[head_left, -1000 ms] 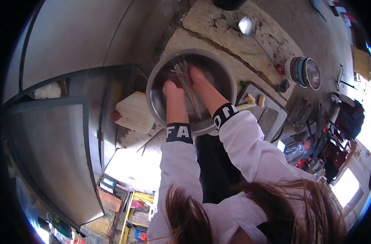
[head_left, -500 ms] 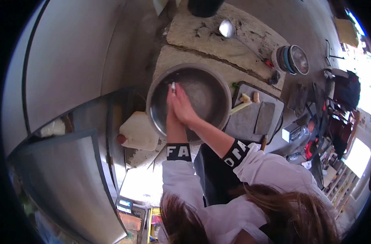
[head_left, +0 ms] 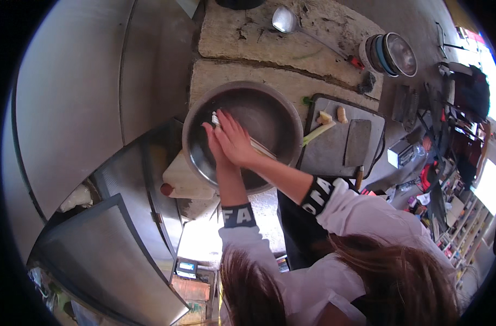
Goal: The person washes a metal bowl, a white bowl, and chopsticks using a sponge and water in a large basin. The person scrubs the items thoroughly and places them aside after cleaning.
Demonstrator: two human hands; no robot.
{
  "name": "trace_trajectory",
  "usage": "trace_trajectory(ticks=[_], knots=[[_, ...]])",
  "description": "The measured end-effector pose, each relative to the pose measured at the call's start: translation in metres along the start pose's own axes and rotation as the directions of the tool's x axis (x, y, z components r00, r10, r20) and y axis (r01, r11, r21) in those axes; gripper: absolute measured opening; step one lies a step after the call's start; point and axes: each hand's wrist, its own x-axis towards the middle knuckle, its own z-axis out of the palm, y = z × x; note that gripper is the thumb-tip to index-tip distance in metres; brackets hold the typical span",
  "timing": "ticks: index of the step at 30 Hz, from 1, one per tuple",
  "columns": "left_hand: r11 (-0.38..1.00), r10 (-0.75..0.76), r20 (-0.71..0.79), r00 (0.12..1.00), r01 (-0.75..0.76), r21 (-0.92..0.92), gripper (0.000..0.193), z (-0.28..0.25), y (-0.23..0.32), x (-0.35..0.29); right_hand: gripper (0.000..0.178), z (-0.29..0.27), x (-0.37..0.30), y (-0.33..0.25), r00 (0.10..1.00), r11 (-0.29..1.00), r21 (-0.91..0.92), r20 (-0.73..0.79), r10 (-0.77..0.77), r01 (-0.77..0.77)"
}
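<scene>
My left hand (head_left: 215, 145) and my right hand (head_left: 236, 142) are pressed palm to palm inside a wide metal basin (head_left: 242, 85). Between the palms lies a thin bundle of pale sticks that look like chopsticks (head_left: 263, 149). Their white ends poke out past the fingertips on the left, and the other ends come out on the right, beside my right wrist. Fingers on both hands are stretched straight, with the right hand lying over the left. How many sticks there are is hidden by the palms. Whether the basin holds water, I cannot tell.
Right of the basin, a grey cutting board (head_left: 326, 155) carries ginger pieces (head_left: 342, 114), a pale green stalk (head_left: 319, 132) and a cleaver (head_left: 357, 142). Farther off lie a ladle (head_left: 285, 20) and stacked bowls (head_left: 400, 54). A white jug (head_left: 185, 178) stands at the basin's left.
My right hand has slid across the left one, and the sticks have turned so that their far ends show on the right. The whole view has shifted slightly.
</scene>
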Motion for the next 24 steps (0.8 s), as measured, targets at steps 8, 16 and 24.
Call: trace_trajectory(ticks=[8, 16, 24], knots=[[0.971, 0.235, -0.561, 0.794, -0.161, 0.179, 0.050, -0.054, 0.014, -0.018, 0.034, -0.012, 0.061, 0.056, 0.995, 0.974, 0.207, -0.010, 0.097, -0.093], [0.975, 0.207, -0.670, 0.713, -0.203, 0.086, 0.042, -0.049, 0.021, 0.041, 0.035, 0.026, 0.085, 0.062, 0.795, 0.458, 0.672, 0.587, 0.150, -0.583], [0.988, 0.120, -0.292, 0.949, -0.087, 0.124, 0.046, -0.031, 0.022, 0.015, 0.047, 0.006, -0.001, -0.007, 0.987, 0.989, 0.031, 0.058, -0.149, 0.148]])
